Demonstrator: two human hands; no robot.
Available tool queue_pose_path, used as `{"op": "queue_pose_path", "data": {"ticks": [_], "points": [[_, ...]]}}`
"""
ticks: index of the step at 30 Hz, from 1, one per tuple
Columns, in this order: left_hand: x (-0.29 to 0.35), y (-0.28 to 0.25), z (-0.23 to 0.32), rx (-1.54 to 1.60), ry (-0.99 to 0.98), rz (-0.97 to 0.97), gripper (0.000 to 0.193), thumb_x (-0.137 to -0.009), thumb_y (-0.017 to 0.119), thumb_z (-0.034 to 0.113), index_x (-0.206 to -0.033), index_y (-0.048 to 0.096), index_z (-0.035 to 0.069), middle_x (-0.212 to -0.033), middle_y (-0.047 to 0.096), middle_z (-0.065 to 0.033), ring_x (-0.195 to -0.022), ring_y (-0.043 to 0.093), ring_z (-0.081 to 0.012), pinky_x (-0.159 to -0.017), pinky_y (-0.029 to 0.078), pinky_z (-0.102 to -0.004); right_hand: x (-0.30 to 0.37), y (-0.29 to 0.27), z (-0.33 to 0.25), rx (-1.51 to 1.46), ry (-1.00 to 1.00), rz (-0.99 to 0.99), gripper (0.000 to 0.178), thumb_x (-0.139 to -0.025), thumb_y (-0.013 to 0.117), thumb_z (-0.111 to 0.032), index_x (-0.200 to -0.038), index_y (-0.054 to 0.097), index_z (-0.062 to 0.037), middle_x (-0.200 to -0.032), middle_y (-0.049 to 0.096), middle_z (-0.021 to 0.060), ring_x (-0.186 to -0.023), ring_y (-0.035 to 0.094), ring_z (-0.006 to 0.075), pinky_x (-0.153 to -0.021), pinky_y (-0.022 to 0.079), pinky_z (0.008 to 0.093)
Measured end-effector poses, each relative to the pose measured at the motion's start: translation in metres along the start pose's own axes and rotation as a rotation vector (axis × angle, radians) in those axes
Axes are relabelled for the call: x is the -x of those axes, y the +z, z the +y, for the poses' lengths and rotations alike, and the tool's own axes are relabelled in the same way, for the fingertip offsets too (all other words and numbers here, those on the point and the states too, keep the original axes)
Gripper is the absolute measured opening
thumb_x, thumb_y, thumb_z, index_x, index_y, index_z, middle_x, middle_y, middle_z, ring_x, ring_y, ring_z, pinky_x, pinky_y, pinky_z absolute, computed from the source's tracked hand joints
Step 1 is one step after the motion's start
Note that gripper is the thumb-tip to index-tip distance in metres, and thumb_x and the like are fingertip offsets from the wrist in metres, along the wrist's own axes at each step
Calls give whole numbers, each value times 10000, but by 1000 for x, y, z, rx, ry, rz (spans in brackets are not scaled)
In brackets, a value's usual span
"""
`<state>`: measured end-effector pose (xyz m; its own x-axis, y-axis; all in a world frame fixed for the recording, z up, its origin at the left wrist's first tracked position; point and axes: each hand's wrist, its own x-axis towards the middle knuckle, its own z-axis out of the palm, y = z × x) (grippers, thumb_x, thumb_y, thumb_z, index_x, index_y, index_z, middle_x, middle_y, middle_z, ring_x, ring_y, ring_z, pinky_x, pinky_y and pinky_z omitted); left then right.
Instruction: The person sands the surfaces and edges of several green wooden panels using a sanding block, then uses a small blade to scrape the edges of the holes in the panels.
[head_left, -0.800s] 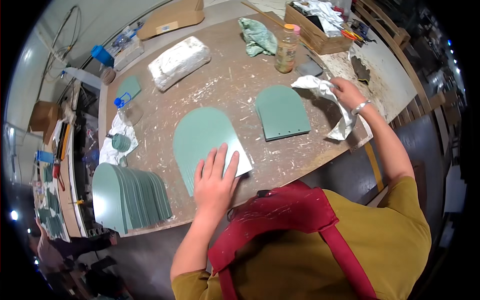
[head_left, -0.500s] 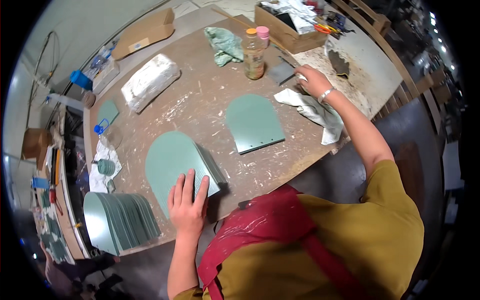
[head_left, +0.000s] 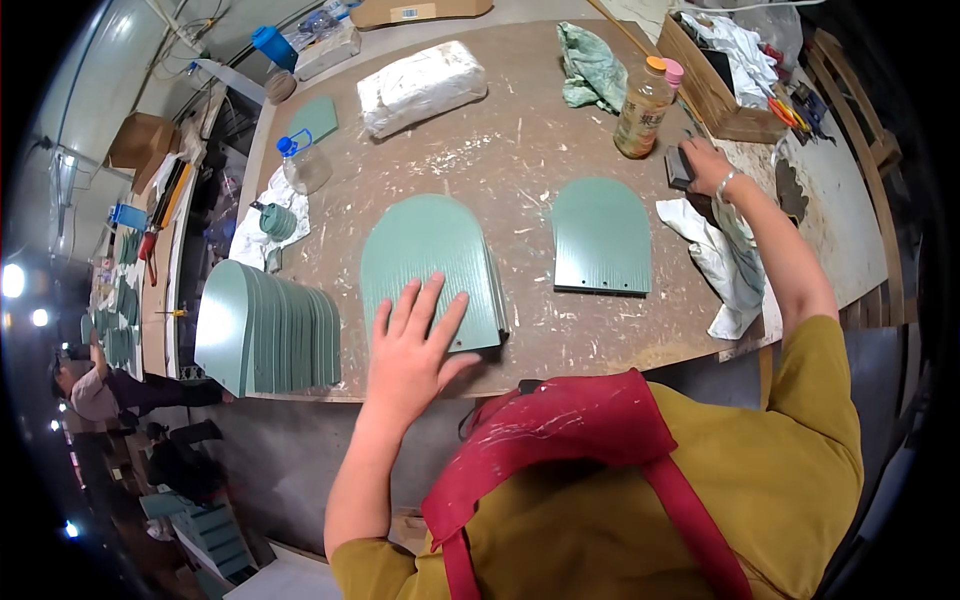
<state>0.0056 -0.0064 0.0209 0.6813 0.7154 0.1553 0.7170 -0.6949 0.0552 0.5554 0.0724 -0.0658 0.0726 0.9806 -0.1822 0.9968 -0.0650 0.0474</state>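
Note:
My left hand (head_left: 410, 362) lies with fingers spread on the near part of a stack of pale green arched panels (head_left: 425, 235), whose faces have fine grooves. At the far right of the table, my right hand (head_left: 708, 166) is closed around a small dark grey block (head_left: 680, 168). Between the hands, a smaller green arched panel (head_left: 600, 230) rests flat, with small holes along its straight near edge. A crumpled white cloth (head_left: 705, 255) lies just nearer than my right hand. Left of the stack, a row of upright green arched panels (head_left: 265, 325) stands at the table edge.
A bottle with an orange cap (head_left: 643, 110) stands beyond the smaller panel, near a green rag (head_left: 590, 70). A white wrapped bundle (head_left: 422, 85) lies at the back. A wooden box (head_left: 700, 75) holds cloths and tools. At left stands a clear bottle with a blue top (head_left: 305, 170).
The view has shifted, so the table sits further right and more of the left floor shows. My right hand now grips the dark block; my left hand stays on the stack with fingers more spread.

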Motion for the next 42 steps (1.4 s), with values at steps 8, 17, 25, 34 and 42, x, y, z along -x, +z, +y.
{"op": "queue_pose_path", "data": {"ticks": [8,17,25,34,42], "points": [[13,41,11,-11,-7,287,483,-853,670,315,-1288,626,111,-1362,600,-65,-1263,554,-275,-1052,379,-441,114,-98,-212,-365,-763,478,793,-776,742,-501,-1408,484,-98,-1213,572,207,-1039,595,368,-916,470,449],[12,38,6,48,29,313,490,-837,705,291,-1276,632,84,-1350,609,-74,-1227,579,-286,-1021,408,-431,25,-59,-274,-741,-374,368,567,-890,637,-418,-1383,531,-160,-1122,545,215,-988,566,405,-883,473,434],[10,35,2,127,93,351,483,-800,749,265,-1228,648,63,-1328,617,-92,-1185,602,-299,-966,456,-419,86,-94,-310,-586,-374,289,596,-851,701,-431,-1358,567,-146,-1113,558,206,-1018,576,370,-871,483,416],[8,33,-5,155,115,397,457,-814,734,273,-1217,659,70,-1272,641,-90,-1130,624,-286,-935,476,-408,11,-151,-424,-202,-762,88,475,-820,649,-457,-1198,669,-170,-1051,605,178,-1041,604,359,-851,514,452],[13,44,0,137,110,435,484,-837,672,319,-1265,619,99,-1327,604,-68,-1190,582,-282,-982,462,-412,-13,-171,-439,35,-949,47,491,-754,740,-420,-1177,686,-177,-1060,614,152,-1005,625,346,-815,534,447]]}}
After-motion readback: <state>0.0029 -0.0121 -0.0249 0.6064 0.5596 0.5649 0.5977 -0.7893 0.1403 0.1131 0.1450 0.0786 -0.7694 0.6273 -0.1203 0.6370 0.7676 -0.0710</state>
